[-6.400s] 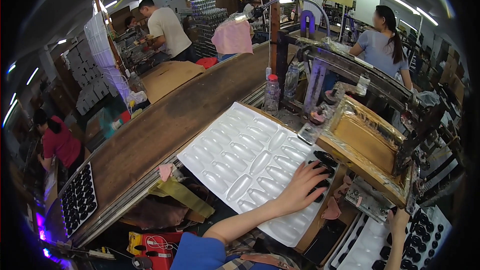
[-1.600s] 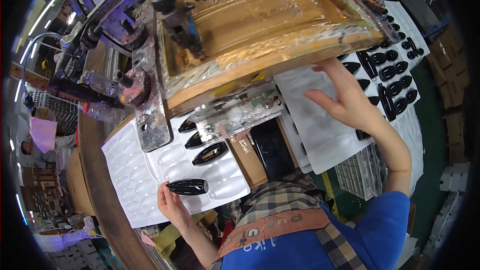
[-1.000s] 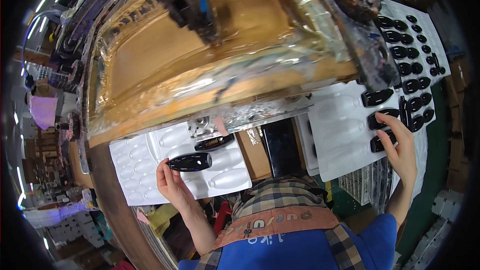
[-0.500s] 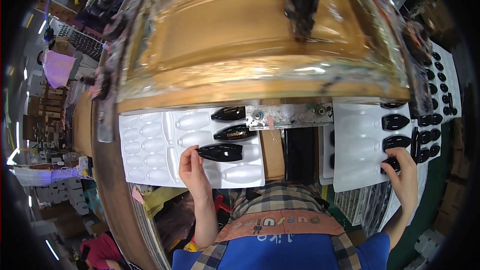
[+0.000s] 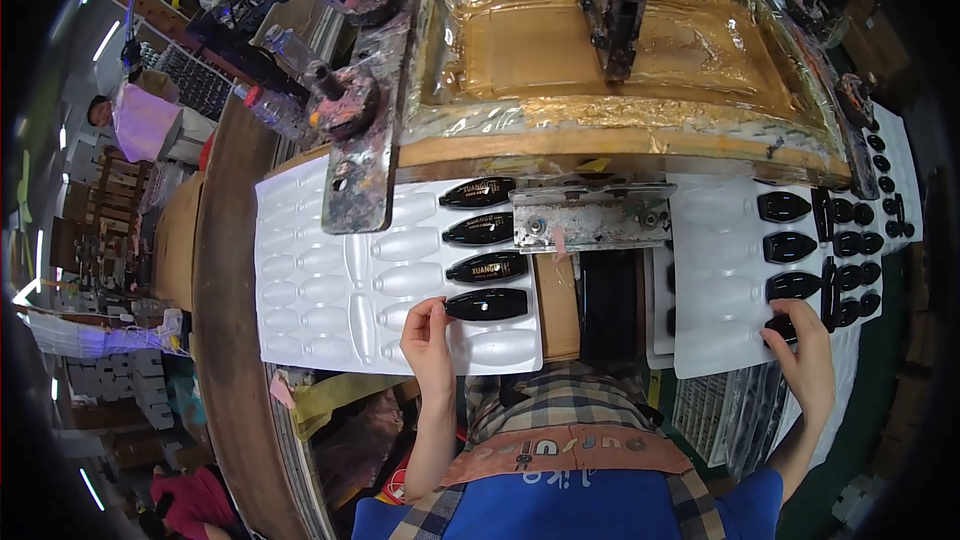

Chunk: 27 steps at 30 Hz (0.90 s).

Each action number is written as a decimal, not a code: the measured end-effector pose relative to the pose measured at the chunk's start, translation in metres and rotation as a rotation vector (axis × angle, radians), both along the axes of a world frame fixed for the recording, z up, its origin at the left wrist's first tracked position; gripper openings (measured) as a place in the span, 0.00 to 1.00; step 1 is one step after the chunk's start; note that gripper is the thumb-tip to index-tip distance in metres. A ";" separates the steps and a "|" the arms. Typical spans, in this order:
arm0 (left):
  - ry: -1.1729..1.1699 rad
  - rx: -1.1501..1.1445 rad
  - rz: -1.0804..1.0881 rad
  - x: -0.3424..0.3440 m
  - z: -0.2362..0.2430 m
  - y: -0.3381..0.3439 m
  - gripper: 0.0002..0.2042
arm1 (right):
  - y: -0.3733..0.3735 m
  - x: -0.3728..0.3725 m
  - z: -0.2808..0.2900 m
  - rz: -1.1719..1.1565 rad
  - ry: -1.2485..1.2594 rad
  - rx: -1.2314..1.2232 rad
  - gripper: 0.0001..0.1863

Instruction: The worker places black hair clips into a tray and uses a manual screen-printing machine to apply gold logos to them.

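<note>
My left hand [image 5: 429, 338] is closed, thumb and fingers pinching the narrow left tip of a glossy black bottle-shaped piece [image 5: 490, 304]. That piece lies in a white moulded tray [image 5: 320, 325], below several like pieces with gold print [image 5: 486, 267]; its own upper face shows no print. On the right, my right hand [image 5: 808, 360] has its thumb and fingers around another black piece [image 5: 781, 328], partly hidden by them. It sits at the near end of a column of unprinted black pieces [image 5: 789, 246] in a second white tray [image 5: 715, 305].
A wood-edged printing screen [image 5: 610, 50] with gold ink hangs over the far side, its dark clamp [image 5: 612, 15] above it. Between the trays are a metal plate [image 5: 592, 218] and a dark block [image 5: 610, 305]. More black parts [image 5: 858, 242] lie far right; a person [image 5: 150, 125] is far left.
My left hand has moved right, bringing its black piece into line with the printed ones. The screen has shifted up and right in view, showing more printed pieces. My right hand stays put.
</note>
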<state>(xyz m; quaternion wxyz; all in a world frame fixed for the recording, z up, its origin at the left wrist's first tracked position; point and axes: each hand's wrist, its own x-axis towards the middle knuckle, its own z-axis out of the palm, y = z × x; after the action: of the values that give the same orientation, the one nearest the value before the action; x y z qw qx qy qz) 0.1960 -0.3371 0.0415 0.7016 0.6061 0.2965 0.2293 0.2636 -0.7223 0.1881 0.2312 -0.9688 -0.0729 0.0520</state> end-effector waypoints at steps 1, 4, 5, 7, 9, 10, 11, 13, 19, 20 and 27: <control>0.030 0.015 -0.010 -0.001 -0.001 0.001 0.06 | 0.000 -0.001 0.001 -0.017 0.022 0.009 0.15; 0.061 0.031 -0.044 -0.003 -0.001 0.001 0.06 | 0.000 -0.006 0.000 -0.028 0.027 0.026 0.16; 0.066 0.036 -0.073 -0.003 0.000 0.000 0.06 | -0.001 -0.007 0.000 -0.024 0.023 0.026 0.16; 0.090 0.078 -0.079 -0.002 0.004 0.000 0.07 | -0.004 -0.009 -0.001 0.015 -0.013 0.001 0.16; 0.112 0.123 -0.089 -0.002 0.007 0.000 0.08 | -0.003 -0.010 0.000 -0.006 0.002 0.021 0.16; 0.188 0.239 -0.081 -0.002 0.008 0.001 0.09 | -0.002 -0.011 0.001 -0.028 0.021 0.041 0.17; 0.263 0.354 -0.071 -0.001 0.008 0.001 0.10 | -0.001 -0.011 0.003 -0.028 0.017 0.041 0.17; 0.261 0.486 -0.062 0.001 0.009 -0.001 0.10 | 0.000 -0.012 0.007 -0.030 0.023 0.053 0.19; 0.268 0.865 -0.111 0.004 0.006 0.002 0.09 | -0.024 -0.018 0.002 0.110 -0.095 -0.259 0.25; 0.243 0.977 -0.125 0.004 0.005 0.004 0.09 | -0.024 -0.019 0.001 0.112 -0.104 -0.261 0.25; 0.007 0.889 0.011 0.018 0.039 0.016 0.02 | -0.023 -0.018 0.015 0.047 -0.163 -0.283 0.15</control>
<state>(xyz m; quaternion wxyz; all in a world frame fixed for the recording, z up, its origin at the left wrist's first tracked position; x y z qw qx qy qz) 0.2138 -0.3216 0.0807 0.3705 0.8481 0.1747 0.3361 0.2457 -0.7449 0.2028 0.0846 -0.9907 -0.1059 -0.0115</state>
